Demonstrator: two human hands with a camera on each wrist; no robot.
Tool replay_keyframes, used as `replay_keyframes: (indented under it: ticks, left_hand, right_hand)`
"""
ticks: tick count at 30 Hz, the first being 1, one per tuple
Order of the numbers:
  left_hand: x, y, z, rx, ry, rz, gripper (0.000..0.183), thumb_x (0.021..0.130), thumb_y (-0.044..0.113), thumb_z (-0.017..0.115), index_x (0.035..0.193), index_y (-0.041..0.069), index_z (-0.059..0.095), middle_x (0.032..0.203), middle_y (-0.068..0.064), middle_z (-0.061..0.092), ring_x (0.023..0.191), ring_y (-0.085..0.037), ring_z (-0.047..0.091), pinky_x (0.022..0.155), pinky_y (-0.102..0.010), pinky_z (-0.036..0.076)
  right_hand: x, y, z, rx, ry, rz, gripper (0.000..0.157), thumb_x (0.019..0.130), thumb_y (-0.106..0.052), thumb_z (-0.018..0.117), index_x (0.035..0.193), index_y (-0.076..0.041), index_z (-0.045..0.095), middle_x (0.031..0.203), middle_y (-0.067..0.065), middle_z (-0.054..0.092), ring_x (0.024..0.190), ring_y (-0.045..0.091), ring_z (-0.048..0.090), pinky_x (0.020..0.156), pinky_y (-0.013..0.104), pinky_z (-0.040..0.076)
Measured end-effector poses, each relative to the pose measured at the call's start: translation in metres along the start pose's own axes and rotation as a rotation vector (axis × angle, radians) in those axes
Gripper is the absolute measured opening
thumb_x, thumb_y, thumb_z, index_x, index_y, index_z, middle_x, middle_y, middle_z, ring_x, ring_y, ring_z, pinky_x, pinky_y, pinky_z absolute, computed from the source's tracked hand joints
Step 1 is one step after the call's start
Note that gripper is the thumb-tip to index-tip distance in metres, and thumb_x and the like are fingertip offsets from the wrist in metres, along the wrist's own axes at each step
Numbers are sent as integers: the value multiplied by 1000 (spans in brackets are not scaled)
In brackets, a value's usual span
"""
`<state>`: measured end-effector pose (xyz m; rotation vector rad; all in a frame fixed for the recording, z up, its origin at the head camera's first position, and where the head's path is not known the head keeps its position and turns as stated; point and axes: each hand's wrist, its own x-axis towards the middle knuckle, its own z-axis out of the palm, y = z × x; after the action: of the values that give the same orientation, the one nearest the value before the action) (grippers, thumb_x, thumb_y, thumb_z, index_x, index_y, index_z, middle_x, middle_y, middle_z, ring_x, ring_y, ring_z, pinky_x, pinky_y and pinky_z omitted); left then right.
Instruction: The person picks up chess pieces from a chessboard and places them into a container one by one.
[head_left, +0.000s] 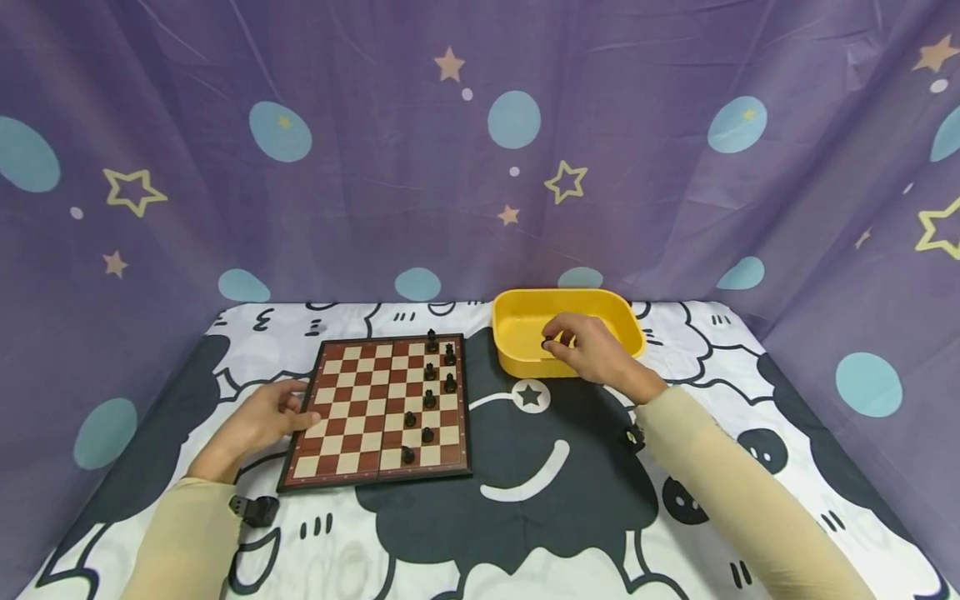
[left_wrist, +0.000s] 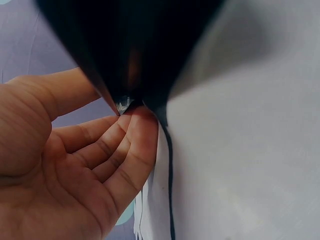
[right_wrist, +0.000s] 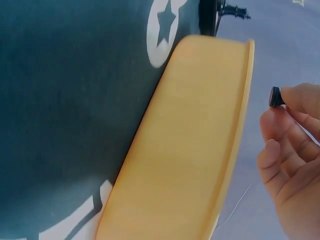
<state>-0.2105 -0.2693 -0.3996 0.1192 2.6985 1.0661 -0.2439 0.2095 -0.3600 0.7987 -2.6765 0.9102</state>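
Observation:
My right hand (head_left: 592,348) pinches a small black chess piece (right_wrist: 274,97) between thumb and fingertips. It is over the yellow plastic tub (head_left: 525,367), above its near rim in the head view. At the left, my left hand (head_left: 258,418) holds the left edge of a brown-and-cream chessboard (head_left: 348,410), thumb on top. The left wrist view shows its other fingers curled beneath the dark board edge (left_wrist: 135,60). Several black chess pieces (head_left: 430,372) stand on the board's right half, in loose columns. One of them, a black piece (head_left: 407,455), is near the front edge.
A white cloth with black cartoon prints (head_left: 517,533) covers the table. Behind it hangs a purple curtain (head_left: 390,167) with stars and blue dots. The tub stands just beyond the board's far right corner. A black wrist device (head_left: 258,511) sits by the left sleeve.

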Motion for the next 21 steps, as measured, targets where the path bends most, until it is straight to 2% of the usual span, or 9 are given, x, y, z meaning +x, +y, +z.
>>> replay_keyframes:
  ticks: [9, 18, 21]
  left_hand:
    - [1, -2, -1, 8, 2, -2, 74, 80, 28, 69, 131, -11, 32, 96, -16, 48, 80, -24, 48, 64, -32, 43]
    - [1, -1, 1, 7, 1, -6, 74, 80, 27, 69, 131, -11, 32, 97, -17, 50, 80, -23, 49, 63, -32, 43]
    - [2, 0, 1, 9, 6, -14, 73, 80, 27, 69, 131, -10, 32, 97, -16, 50, 80, -23, 49, 64, -32, 43]
  right_hand:
    - [6, 29, -6, 3, -2, 99, 17, 84, -17, 64, 97, -6, 64, 90, -2, 61, 74, 16, 55, 65, 31, 45]
    - [14, 59, -12, -20, 95, 207, 15, 82, -16, 65, 94, -7, 65, 89, 4, 63, 74, 18, 55, 66, 34, 44]
    - [16, 67, -13, -30, 102, 242, 14, 83, -16, 65, 94, -8, 66, 87, 3, 63, 70, 17, 54, 64, 33, 43]
